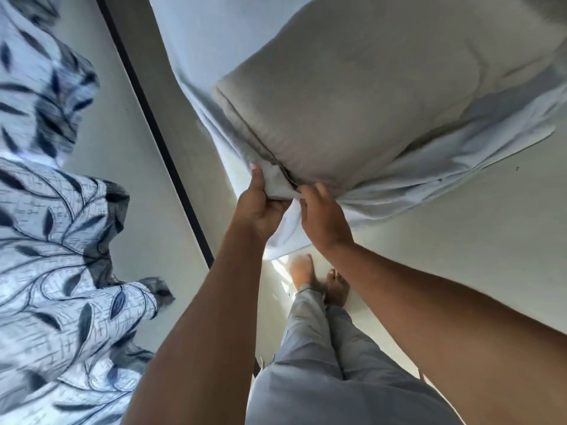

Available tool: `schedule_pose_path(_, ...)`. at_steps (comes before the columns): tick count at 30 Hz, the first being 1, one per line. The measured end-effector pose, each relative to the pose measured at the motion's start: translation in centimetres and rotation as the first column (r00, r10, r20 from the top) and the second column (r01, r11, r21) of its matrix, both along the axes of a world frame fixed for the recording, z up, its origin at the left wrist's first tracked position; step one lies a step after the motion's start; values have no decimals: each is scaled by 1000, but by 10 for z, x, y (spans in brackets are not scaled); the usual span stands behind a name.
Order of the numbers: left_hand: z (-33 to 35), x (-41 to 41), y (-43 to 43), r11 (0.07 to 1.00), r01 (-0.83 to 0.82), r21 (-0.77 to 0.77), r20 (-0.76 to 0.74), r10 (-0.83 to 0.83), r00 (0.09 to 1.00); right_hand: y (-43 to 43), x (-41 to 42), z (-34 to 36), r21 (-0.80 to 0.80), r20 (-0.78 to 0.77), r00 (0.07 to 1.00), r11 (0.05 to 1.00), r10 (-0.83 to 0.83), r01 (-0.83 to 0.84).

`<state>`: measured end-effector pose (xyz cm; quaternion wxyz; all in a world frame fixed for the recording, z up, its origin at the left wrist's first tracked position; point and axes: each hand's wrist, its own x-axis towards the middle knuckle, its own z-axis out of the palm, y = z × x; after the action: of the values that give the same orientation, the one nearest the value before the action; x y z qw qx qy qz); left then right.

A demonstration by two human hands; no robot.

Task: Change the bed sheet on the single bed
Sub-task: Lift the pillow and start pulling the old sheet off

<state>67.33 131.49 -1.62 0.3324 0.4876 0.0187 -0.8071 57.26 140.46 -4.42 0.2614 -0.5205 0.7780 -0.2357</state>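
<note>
You will find no text, label, brand, number or sign that can be read anywhere in this view. The leaf-patterned cloth [55, 240] at nine o'clock carries only a printed design of dark leaves and stems, with no lettering on it. The pale pillow [352, 96] at twelve o'clock and the white sheet [429, 179] beneath it show plain fabric with no tag or mark you could make out.
</note>
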Motion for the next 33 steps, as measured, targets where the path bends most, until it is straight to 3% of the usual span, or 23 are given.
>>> schedule_pose_path(3, 24, -13, -6, 996, 73, -48, 5, -73, 997, -9, -16, 21, -124, -40, 999, 992, -31, 25)
schedule_pose_path(6, 21, -12, -9, 992, 125, -35, 143, -119, 983, -12, -27, 30, -162, -16, 999, 986, -38, 35)
schedule_pose_path(10, -7, 9, 1, 980, 186, 73, 342, -200, 918, -6, -34, 20, 35, 51, 991, 991, 127, -129)
schedule_pose_path(11, -16, 17, 6, 965, 238, 111, 434, -263, 862, -2, -34, 17, 103, 73, 980, 976, 185, -192)
schedule_pose_path(13, -26, 31, 11, 909, 369, 194, 634, -403, 660, 2, -34, 16, 175, 127, 966, 954, 225, -246)
schedule_pose_path(17, -24, 46, 3, 820, 513, 254, 770, -492, 405, -1, -30, 26, 208, 151, 975, 959, 163, -193)
schedule_pose_path(20, -17, 44, -22, 656, 708, 263, 880, -463, 102, -14, -31, 35, 269, 155, 975, 943, 160, -197)
schedule_pose_path(23, -9, 29, -65, 486, 836, 256, 942, -321, -102, -44, -32, 38, 271, 83, 989, 952, 122, -140)
schedule_pose_path(29, 0, 20, -181, 221, 961, 167, 981, -131, -140, -137, -16, 49, 265, -60, 998, 964, -3, 19)
schedule_pose_path(33, -2, 29, -268, 46, 979, 200, 973, -123, -193, -219, 12, 61, 339, -138, 987, 932, -84, 127)
